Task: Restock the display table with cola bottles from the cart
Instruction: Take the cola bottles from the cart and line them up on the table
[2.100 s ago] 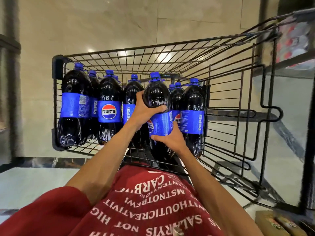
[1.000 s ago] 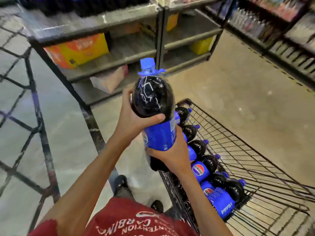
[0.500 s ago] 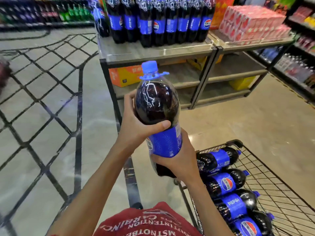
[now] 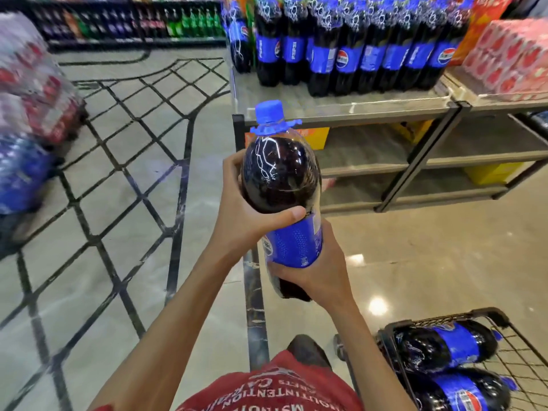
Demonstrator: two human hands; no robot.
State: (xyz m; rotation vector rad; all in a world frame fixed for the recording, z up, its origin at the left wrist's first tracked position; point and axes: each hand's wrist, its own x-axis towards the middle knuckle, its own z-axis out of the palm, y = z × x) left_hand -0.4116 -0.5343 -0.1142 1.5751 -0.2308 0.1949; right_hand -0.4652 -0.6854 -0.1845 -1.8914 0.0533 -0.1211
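- Grey metal display table (image 4: pixel 341 109) fills the upper right, with a row of blue-labelled cola bottles (image 4: pixel 350 54) standing on top.
- Large blue-capped cola bottle (image 4: pixel 278 173) is upright in mid-air at frame centre, short of the table.
- Left hand (image 4: pixel 240 221) wraps its dark shoulder, thumb across the front.
- Right hand (image 4: pixel 323 271) clasps the label from below.
- Black wire cart (image 4: pixel 462 317) sits lower right.

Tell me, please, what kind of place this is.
Most likely a supermarket: a display table carries rows of cola bottles, a wire cart holds more, and stocked drink shelves line the back.
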